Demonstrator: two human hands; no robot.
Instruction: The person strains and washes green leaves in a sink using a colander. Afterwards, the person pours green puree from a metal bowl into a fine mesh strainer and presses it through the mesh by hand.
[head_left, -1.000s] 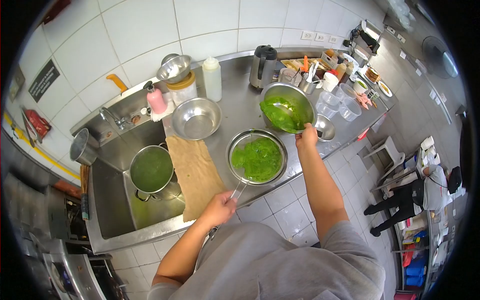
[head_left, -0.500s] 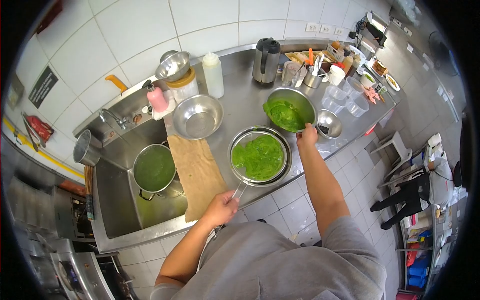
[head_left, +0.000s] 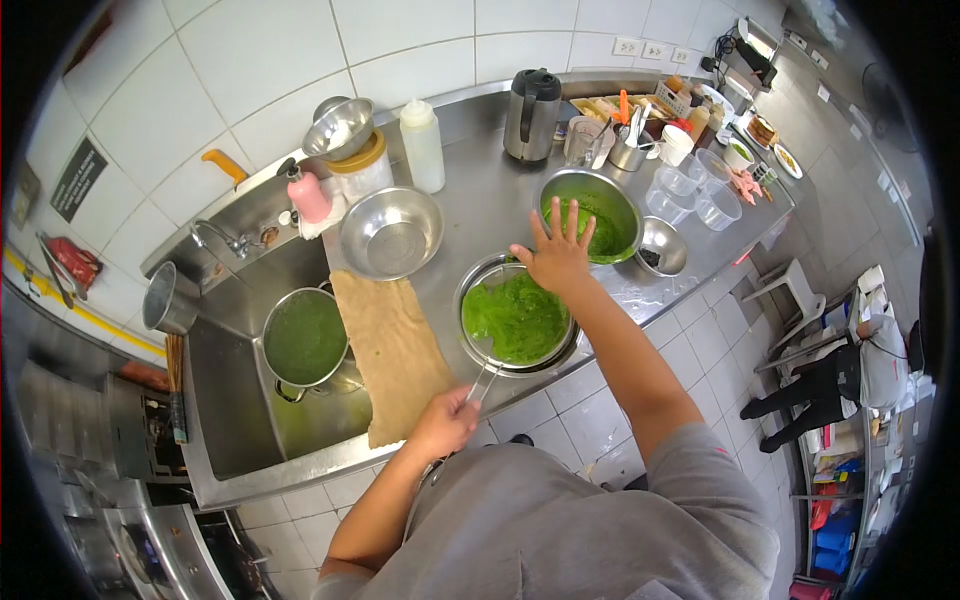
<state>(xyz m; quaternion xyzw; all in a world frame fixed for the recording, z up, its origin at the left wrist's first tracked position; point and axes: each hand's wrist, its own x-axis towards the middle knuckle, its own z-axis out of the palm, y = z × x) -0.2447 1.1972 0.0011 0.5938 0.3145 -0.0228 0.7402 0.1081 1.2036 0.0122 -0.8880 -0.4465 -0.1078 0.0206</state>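
My left hand (head_left: 447,421) is closed round the wire handle of a strainer (head_left: 484,381). The strainer rests over a metal bowl and holds a wet green mash (head_left: 517,316). My right hand (head_left: 557,252) hovers with fingers spread, between the strainer and a deep steel bowl (head_left: 637,205), partly covering that bowl's near side. More of the green mash lies inside the deep bowl. A small metal bowl (head_left: 672,236) with something dark in it stands just right of it.
A sink (head_left: 236,420) on the left holds a pot (head_left: 303,338) of green liquid. A brown cloth (head_left: 390,345) lies beside it. Behind are an empty steel bowl (head_left: 417,207), a squeeze bottle (head_left: 422,150) and a thermal jug (head_left: 533,118). Plastic cups (head_left: 672,195) stand right. Another person (head_left: 850,375) is far right.
My right hand has let go of the deep bowl's rim and moved left, its fingers now spread. The left hand stays on the strainer handle.
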